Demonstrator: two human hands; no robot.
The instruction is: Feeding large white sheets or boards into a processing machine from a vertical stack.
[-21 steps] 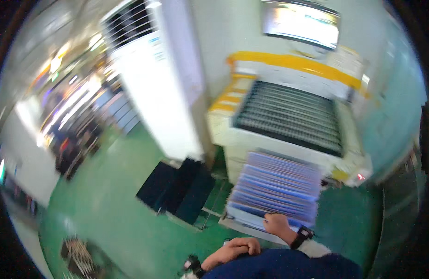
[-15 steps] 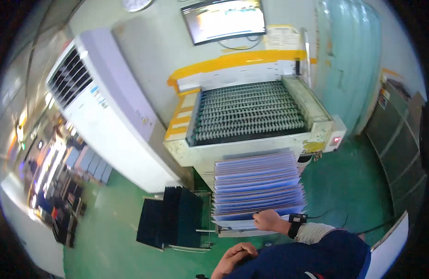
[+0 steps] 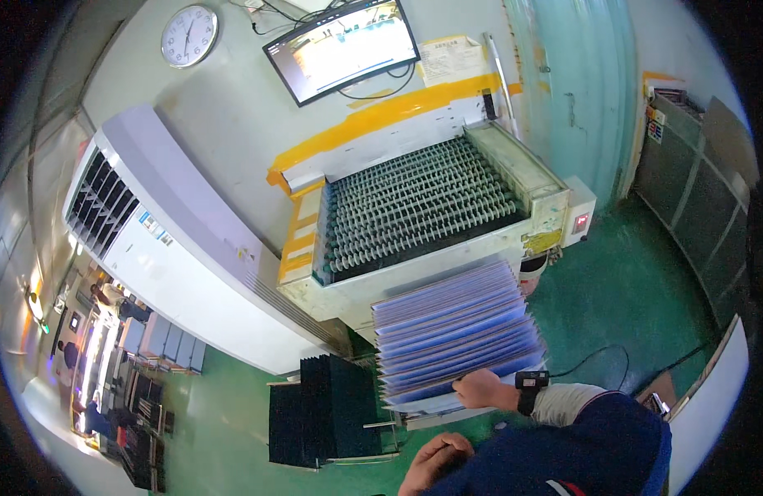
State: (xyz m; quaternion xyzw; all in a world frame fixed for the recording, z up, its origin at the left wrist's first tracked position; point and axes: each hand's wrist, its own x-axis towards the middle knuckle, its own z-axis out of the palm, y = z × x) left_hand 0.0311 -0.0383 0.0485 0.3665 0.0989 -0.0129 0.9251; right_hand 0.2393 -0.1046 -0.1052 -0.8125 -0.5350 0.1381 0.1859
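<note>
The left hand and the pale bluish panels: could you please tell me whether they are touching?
Apart. The head view shows a strip of green floor between the left hand and the pale bluish panels.

Navy top (image 3: 575,442), whitish cuff (image 3: 560,405), black wrist strap (image 3: 527,402)

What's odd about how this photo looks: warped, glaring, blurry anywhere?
Head view: fisheye bending, the air conditioner leaning, corners black; head view: screen and far-left lights partly washed out to white; head view: clock, rollers, sheets and right hand fairly sharp, the far-left background softer.
</note>
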